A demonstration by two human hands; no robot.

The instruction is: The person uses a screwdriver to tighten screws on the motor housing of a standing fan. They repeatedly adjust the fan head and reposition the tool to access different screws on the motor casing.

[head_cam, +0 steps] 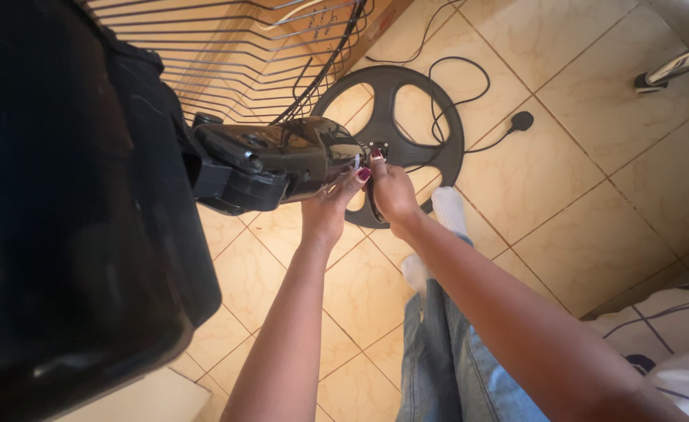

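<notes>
Two hands are on the job, and both of mine meet at the same spot near the middle of the view. Starting from the left edge, a big glossy black housing (63,234) fills the foreground; I cannot tell what it belongs to. Above and beside it a wire fan guard (243,55) leans across the top, not mounted on anything that I can see. Next comes the black fan motor head (282,160), lying roughly level over the tiled floor (563,180). My left hand (330,205) cups its front end from below, fingers curled up around the casing in a holding grip. Just to the right, my right hand (391,187) is closed at the tip of the motor head, thumb and fingers pinched on something small there; it is too small for me to say what it is. Directly beyond the hands, the round black fan base (422,117) lies flat on the floor, with its power cord (469,86) looping away to a plug (522,120).

As I judge it, the fan is in separate parts: base, guard and motor head are apart, so whatever is being done at the motor's tip is an early or middle step, with the joining of the larger pieces not yet done. Below, my leg in jeans (446,359) and a white sock (447,209) show.
</notes>
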